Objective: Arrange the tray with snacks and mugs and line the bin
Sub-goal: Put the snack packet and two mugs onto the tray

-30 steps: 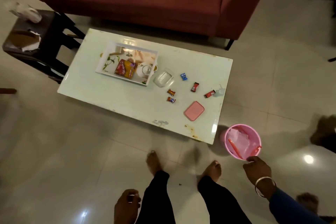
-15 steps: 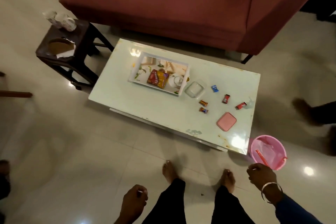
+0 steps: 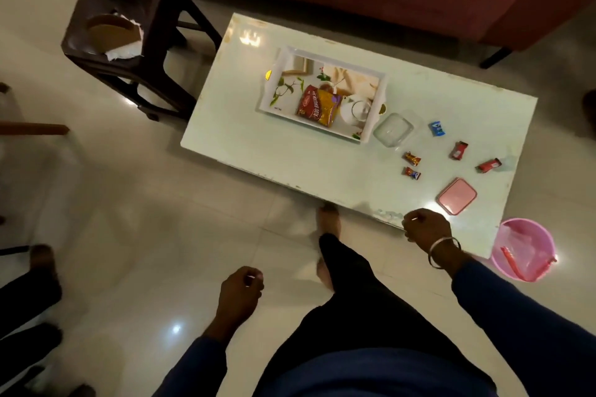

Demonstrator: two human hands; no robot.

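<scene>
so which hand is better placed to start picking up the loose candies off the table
Right. The right hand hangs over the table's near edge, close to the candies and the pink lid. The left hand hangs over the floor, well short of the table.

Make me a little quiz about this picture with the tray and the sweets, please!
1. True or false: the snack packet lies inside the tray.
2. How many small wrapped sweets lie loose on the table? A) three B) five C) eight
3. Fill in: the pink bin stands on the ____, beside the table.

Key:
1. True; a white teapot sits next to it.
2. B: one blue, two red, two orange-brown.
3. floor; a bag already lines it.
</scene>
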